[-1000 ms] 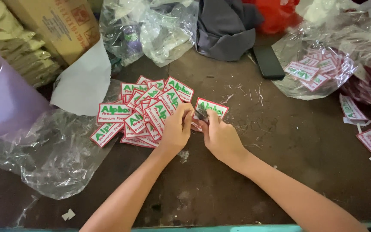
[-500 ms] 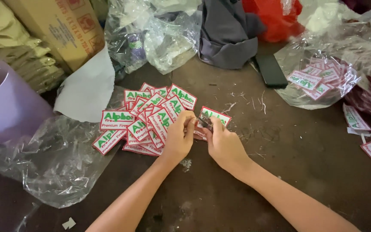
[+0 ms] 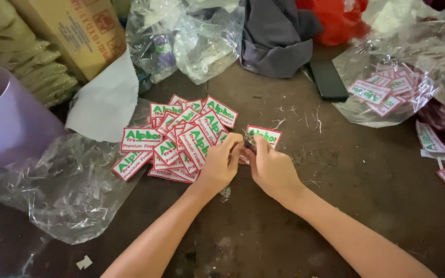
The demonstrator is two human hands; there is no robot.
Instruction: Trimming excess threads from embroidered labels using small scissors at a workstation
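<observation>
Label (image 3: 263,136) lies crosswise just beyond my fingertips, both hands equally near; left hand (image 3: 221,167) and right hand (image 3: 270,167) pinch its near edge shut.

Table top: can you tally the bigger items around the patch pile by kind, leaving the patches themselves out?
Cardboard box: 1
Lilac bucket: 1
Black phone: 1
Grey cloth: 1
Red bag: 1
White sheet: 1
Total: 6
Both hands, left hand and right hand, pinch one patch.
</observation>
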